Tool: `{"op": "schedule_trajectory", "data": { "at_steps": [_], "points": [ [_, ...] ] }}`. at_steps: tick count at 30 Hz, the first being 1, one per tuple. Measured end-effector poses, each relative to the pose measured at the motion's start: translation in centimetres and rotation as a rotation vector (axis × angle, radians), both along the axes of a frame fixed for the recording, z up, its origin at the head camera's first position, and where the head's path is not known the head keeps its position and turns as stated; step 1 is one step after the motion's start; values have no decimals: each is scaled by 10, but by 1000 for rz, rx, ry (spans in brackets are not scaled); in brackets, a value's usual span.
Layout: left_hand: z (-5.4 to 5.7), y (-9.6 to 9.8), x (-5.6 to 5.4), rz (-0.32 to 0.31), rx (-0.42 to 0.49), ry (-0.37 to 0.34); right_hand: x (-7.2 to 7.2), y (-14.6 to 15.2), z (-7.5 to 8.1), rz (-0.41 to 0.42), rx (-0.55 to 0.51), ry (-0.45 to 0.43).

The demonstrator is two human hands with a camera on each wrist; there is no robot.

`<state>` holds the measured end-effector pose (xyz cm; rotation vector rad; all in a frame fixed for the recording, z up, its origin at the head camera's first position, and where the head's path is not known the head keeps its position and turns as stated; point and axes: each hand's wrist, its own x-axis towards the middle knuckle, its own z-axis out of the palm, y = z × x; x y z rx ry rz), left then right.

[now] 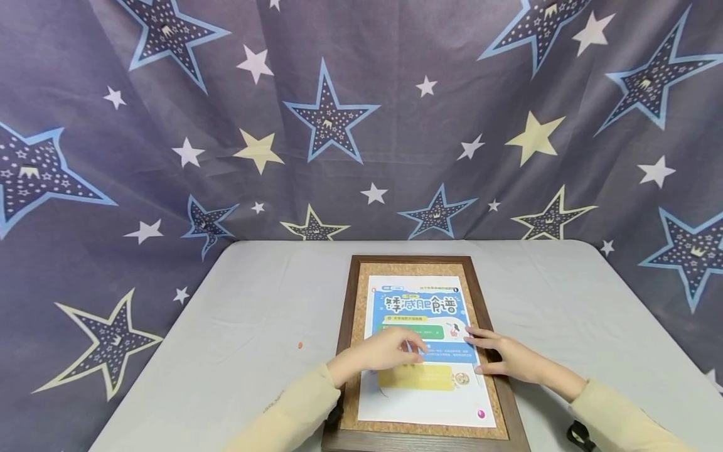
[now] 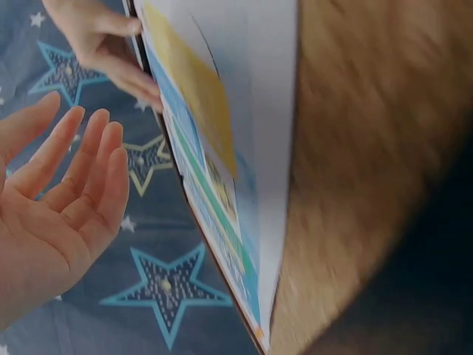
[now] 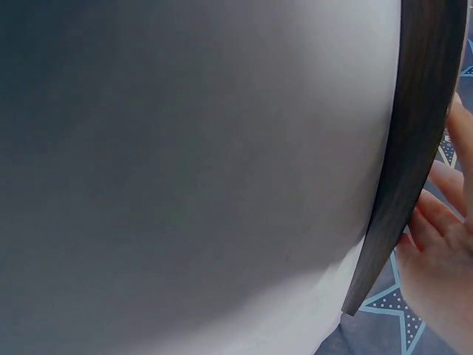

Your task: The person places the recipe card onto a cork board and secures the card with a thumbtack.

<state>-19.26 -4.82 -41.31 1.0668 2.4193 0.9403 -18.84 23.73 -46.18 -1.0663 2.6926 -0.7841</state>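
Observation:
A printed sheet with blue, green and yellow blocks lies on a cork board in a brown wooden frame. Small round pin heads show at three of its corners: a reddish one, a dark one and a magenta one. My left hand hovers over the sheet's middle left, fingers loosely bent; in the left wrist view the palm holds nothing. My right hand reaches over the frame's right side, its spread fingertips resting at the sheet's right edge.
The board lies on a table with a pale grey cloth. A tiny orange object is on the cloth left of the board. Behind the table hangs a dark star-patterned curtain. A black item shows beneath my right sleeve.

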Motion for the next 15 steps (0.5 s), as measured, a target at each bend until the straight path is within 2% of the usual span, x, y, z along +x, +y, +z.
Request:
{"op": "schedule_trajectory", "data": {
  "at_steps": [7, 15],
  "points": [
    [1, -25, -5, 82, -16, 54, 0, 0, 0, 1, -2, 4],
    [-1, -51, -7, 132, -9, 143, 0, -1, 0, -3, 0, -2]
  ]
}}
